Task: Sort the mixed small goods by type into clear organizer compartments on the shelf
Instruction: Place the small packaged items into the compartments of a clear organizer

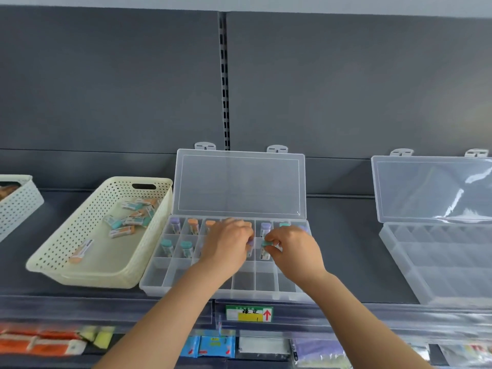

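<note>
The shelf [346, 251] carries two clear organizers, both with lids up. The middle organizer [239, 292] is the one being filled. Its back row holds purple-, orange- and teal-capped goods, one to a compartment. The middle row has two teal ones at the left and more under the hands, while the front row looks bare. The right organizer [439, 265] seems to hold nothing yet. The basket [66, 235], just left of the middle organizer, still has roughly nine loose goods [125, 231] lying mixed, orange and teal among them. I judge the sorting about half done: the basket has to be emptied and many compartments stay unfilled.

Both hands are over the middle row. The left hand [229, 243] has its fingers curled and appears to pinch a purple piece [250, 244] at its fingertips. The right hand [292, 247] pinches the cap of a teal piece [267, 245] that stands in a middle-row compartment just beside the purple one.

A tag [249, 313] on the shelf edge is green and yellow with a red up-arrow. It bears black handwriting I cannot read. The print on the goods is too small to make out.
</note>
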